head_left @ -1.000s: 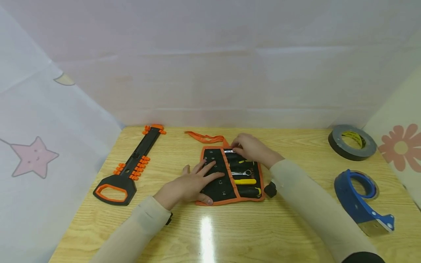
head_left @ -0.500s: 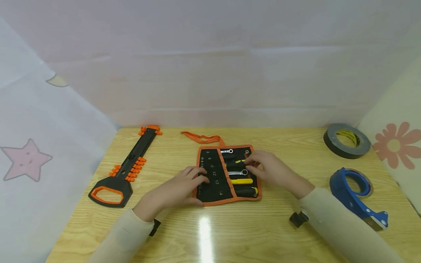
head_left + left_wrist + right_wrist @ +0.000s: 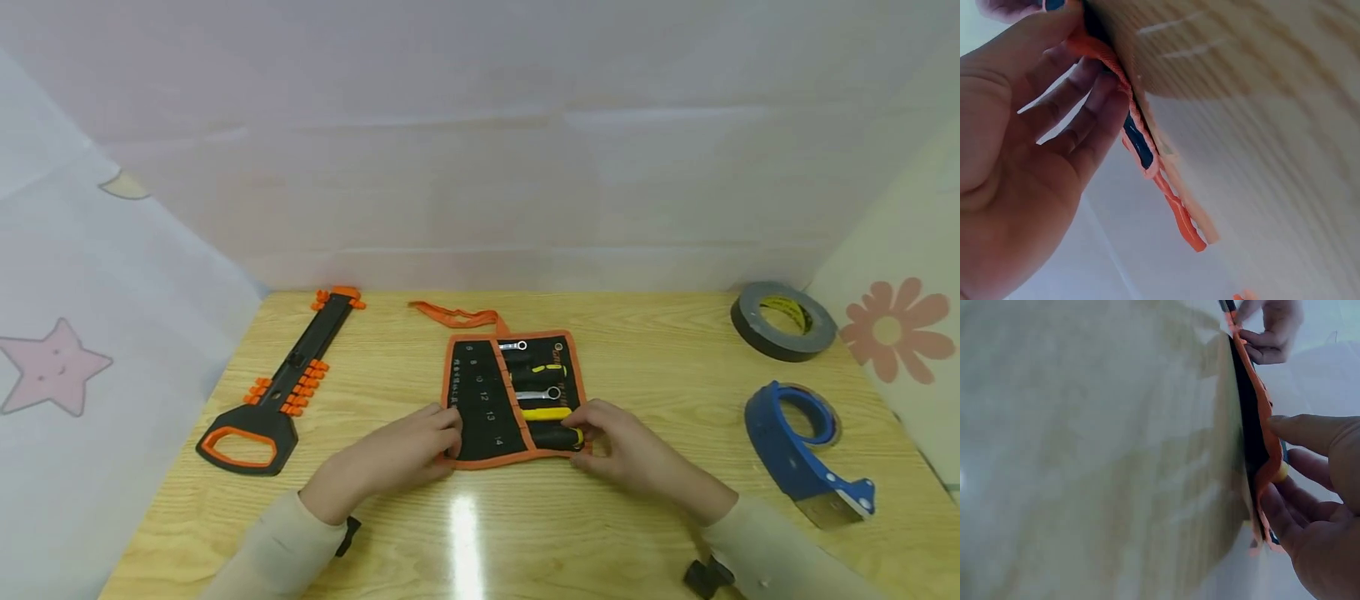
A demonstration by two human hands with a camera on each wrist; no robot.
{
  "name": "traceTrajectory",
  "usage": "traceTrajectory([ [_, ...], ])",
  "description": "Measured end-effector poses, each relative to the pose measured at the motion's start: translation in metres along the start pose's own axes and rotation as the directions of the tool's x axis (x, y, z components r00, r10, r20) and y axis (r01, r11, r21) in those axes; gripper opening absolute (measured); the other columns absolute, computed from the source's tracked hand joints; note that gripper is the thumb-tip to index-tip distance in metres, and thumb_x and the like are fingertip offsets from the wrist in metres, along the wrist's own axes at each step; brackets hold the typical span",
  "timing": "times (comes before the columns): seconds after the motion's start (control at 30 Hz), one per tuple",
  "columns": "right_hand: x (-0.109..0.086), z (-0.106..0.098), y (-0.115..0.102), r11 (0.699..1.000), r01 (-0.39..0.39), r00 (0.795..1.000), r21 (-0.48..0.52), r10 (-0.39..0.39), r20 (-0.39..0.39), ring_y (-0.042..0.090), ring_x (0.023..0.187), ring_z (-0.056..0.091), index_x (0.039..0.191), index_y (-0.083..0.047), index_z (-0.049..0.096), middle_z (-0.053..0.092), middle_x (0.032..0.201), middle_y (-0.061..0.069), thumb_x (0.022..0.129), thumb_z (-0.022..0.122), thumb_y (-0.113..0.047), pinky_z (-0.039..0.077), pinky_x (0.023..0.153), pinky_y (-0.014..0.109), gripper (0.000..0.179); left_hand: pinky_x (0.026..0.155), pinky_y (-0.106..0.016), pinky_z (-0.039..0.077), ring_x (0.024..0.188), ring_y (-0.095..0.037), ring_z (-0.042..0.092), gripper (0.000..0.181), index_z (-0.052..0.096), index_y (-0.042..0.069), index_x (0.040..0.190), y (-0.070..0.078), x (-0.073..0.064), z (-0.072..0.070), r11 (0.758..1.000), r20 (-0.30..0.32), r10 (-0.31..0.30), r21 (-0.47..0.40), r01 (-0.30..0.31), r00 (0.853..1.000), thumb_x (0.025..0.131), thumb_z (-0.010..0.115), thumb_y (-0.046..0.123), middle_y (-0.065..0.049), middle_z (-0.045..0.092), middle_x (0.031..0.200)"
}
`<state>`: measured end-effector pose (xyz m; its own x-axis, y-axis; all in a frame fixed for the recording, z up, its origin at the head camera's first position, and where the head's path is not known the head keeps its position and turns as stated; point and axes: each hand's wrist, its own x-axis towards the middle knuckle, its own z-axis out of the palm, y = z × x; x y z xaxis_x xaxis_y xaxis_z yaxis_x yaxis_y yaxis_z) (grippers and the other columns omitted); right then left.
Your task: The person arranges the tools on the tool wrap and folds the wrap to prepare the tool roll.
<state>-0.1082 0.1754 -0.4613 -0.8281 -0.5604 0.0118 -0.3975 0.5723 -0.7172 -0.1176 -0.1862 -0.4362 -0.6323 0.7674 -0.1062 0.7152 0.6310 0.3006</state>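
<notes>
A black tool roll (image 3: 468,387) with orange edging and printed sizes lies unrolled at the middle of the table. Its pockets hold a small wrench (image 3: 513,345), a larger ring wrench (image 3: 536,395), a yellow handle (image 3: 543,413) and black-handled tools with yellow marks. My left hand (image 3: 393,450) grips the roll's near left edge, its fingers curled over the orange trim (image 3: 1107,56). At the near right corner, my right hand (image 3: 630,450) pinches the edge between thumb and fingers (image 3: 1310,434). An orange tie (image 3: 461,318) trails off the far side.
To the left lies a long black tool (image 3: 281,421) with an orange-lined handle and several orange clips. A dark tape roll (image 3: 813,337) and a blue tape dispenser (image 3: 776,433) are at the right. Printed cloth (image 3: 480,183) hangs behind the wooden table (image 3: 397,542).
My right hand has come down from the roll's far edge to its near right corner. My left hand has drawn back from the black panel to the left edge, fingers curling.
</notes>
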Motion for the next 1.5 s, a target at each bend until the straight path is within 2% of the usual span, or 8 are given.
traceTrajectory([
  [0.1,-0.002,0.003,-0.003,0.999,-0.029,1.000,-0.020,0.029,0.001,0.010,0.098,0.060,0.131,-0.012,0.069,0.068,0.123,0.001,0.092,0.086,-0.013,0.056,0.085,0.028,0.043,0.077,-0.025,0.052,0.085,-0.006,0.051,0.011,0.070,0.018,0.094,-0.001,0.002,0.000,0.997,-0.024,-0.032,-0.072,0.030,0.999,0.105,0.071,0.016,0.009,0.060,0.094],
  [0.23,-0.003,0.007,-0.008,0.997,-0.052,0.998,-0.064,0.050,-0.029,0.014,0.104,0.057,0.131,-0.014,0.070,0.066,0.125,0.000,0.091,0.087,-0.011,0.054,0.090,0.031,0.044,0.073,-0.024,0.053,0.077,-0.002,0.056,0.009,0.071,0.018,0.099,-0.005,0.003,-0.002,0.967,-0.027,-0.151,-0.213,0.142,0.988,0.108,0.067,0.017,0.012,0.066,0.090],
  [0.37,0.000,0.010,-0.010,0.995,-0.077,0.995,-0.066,0.073,-0.070,0.014,0.095,0.053,0.128,-0.011,0.072,0.063,0.116,0.001,0.092,0.086,-0.010,0.050,0.079,0.025,0.039,0.070,-0.025,0.053,0.075,-0.003,0.057,0.008,0.071,0.016,0.103,-0.008,0.004,-0.004,0.935,-0.030,-0.222,-0.290,0.205,0.974,0.109,0.065,0.017,0.010,0.069,0.090],
  [0.6,0.007,0.009,-0.011,0.984,-0.162,0.982,-0.068,0.154,-0.112,0.009,0.088,0.055,0.121,-0.012,0.076,0.068,0.104,-0.004,0.098,0.081,-0.019,0.051,0.077,0.026,0.024,0.077,-0.025,0.056,0.084,-0.005,0.063,0.007,0.070,0.013,0.105,-0.012,0.004,-0.006,0.886,-0.031,-0.271,-0.399,0.236,0.962,0.108,0.064,0.014,0.004,0.073,0.097],
  [0.87,0.011,0.004,-0.008,0.988,-0.129,0.985,-0.088,0.118,-0.127,0.007,0.090,0.061,0.118,-0.012,0.078,0.076,0.108,-0.003,0.103,0.075,-0.020,0.055,0.081,0.030,0.017,0.075,-0.027,0.054,0.084,-0.007,0.062,0.012,0.077,0.014,0.113,-0.013,0.007,-0.007,0.867,-0.025,-0.265,-0.442,0.227,0.964,0.108,0.069,0.022,0.005,0.074,0.101],
  [1.2,0.022,0.003,-0.007,0.987,-0.153,0.968,-0.037,0.143,-0.204,0.008,0.081,0.057,0.114,-0.007,0.079,0.073,0.098,0.000,0.105,0.072,-0.017,0.051,0.072,0.025,0.014,0.063,-0.027,0.049,0.070,-0.012,0.056,0.013,0.079,0.008,0.112,-0.014,0.023,-0.008,0.777,-0.016,-0.434,-0.513,0.365,0.901,0.106,0.070,0.016,0.000,0.072,0.092],
  [1.33,0.022,0.003,-0.011,0.989,-0.119,0.967,-0.089,0.095,-0.236,0.011,0.081,0.051,0.130,-0.008,0.071,0.065,0.111,0.005,0.100,0.080,-0.018,0.047,0.069,0.024,0.033,0.060,-0.028,0.050,0.067,-0.012,0.058,0.015,0.079,0.007,0.116,-0.017,0.029,-0.008,0.734,0.008,-0.474,-0.549,0.400,0.881,0.106,0.071,0.015,-0.001,0.073,0.092],
  [1.5,0.020,0.002,-0.014,0.949,0.024,0.967,-0.314,-0.102,-0.234,0.017,0.096,0.056,0.134,-0.015,0.072,0.062,0.125,0.006,0.092,0.088,-0.015,0.054,0.080,0.032,0.046,0.058,-0.030,0.052,0.063,-0.017,0.063,0.014,0.080,0.007,0.114,-0.021,0.036,-0.011,0.710,0.015,-0.490,-0.573,0.409,0.871,0.105,0.072,0.013,-0.004,0.073,0.086],
])
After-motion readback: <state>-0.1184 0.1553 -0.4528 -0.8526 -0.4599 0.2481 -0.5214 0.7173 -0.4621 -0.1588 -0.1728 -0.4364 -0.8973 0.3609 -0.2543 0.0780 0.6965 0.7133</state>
